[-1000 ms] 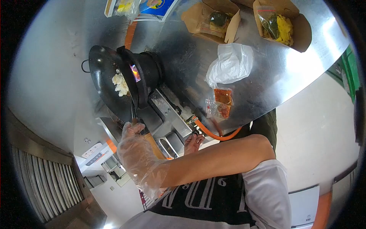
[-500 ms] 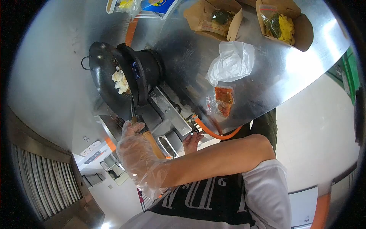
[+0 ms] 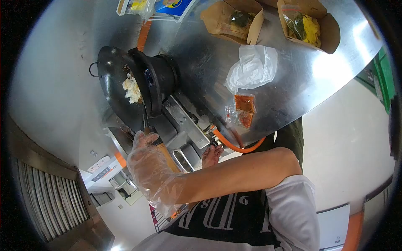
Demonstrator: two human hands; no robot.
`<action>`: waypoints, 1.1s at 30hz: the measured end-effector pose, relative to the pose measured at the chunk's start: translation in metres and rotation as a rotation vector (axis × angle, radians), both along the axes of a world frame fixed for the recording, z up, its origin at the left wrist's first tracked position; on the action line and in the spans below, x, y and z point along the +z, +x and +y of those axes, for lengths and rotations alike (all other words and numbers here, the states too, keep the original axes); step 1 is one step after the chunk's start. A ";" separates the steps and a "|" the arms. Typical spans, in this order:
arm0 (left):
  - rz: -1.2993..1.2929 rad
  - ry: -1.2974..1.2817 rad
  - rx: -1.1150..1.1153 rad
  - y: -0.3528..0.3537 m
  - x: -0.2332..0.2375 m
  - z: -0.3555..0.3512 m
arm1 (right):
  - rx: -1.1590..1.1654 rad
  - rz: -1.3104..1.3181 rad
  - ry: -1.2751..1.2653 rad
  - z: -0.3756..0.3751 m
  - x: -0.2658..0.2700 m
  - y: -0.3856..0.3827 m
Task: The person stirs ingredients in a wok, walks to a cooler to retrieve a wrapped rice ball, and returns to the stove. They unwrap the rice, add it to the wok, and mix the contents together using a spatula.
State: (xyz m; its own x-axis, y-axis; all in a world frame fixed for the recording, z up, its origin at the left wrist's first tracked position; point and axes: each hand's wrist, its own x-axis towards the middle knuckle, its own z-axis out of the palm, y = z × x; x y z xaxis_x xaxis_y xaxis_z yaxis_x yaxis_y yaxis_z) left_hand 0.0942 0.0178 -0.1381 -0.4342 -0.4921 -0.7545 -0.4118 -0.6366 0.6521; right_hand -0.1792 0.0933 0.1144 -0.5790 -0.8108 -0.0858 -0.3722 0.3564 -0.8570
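Observation:
My right hand (image 3: 144,144), in a clear plastic glove, is closed round a wooden handle (image 3: 168,159). A metal shaft runs from this handle to the black wok (image 3: 109,85), its far end not clearly visible. White, rice-like clumps (image 3: 132,90) with brown bits lie in the wok. Under the wok is a black burner (image 3: 165,77) showing a bluish glow. My bare left hand (image 3: 212,155) shows below my right forearm, fingers closed on a dark knob (image 3: 214,145) at the stove front (image 3: 186,121); the forearm hides most of my left arm.
An orange hose (image 3: 234,145) curves from the stove past my left hand. On the steel counter (image 3: 197,33) lie red sauce packets (image 3: 245,109), a white plastic bag (image 3: 253,69) and food-filled cardboard boxes (image 3: 217,19) (image 3: 331,35). Metal containers (image 3: 186,157) sit near the handle.
The view has shifted slightly, so the boxes and bag sit a little further left. The fingers of my left hand have shifted slightly at the knob. My right hand keeps its hold.

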 end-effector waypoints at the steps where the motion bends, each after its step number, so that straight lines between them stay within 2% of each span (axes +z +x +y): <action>1: 0.039 0.030 -0.008 0.001 -0.001 -0.002 | 0.000 0.001 -0.001 -0.001 0.002 0.002; 3: 0.024 0.026 -0.008 0.003 -0.002 -0.004 | -0.151 -0.166 0.073 -0.003 0.009 0.005; 16: 0.137 0.123 -0.081 0.008 -0.009 -0.012 | -0.066 -0.076 0.016 -0.001 -0.001 0.005; 25: 0.046 0.053 -0.071 0.006 -0.004 -0.008 | -0.054 -0.065 -0.002 -0.001 -0.005 0.005; 33: 0.048 0.102 -0.043 0.011 -0.007 -0.011 | -0.044 -0.054 -0.017 -0.003 -0.004 0.007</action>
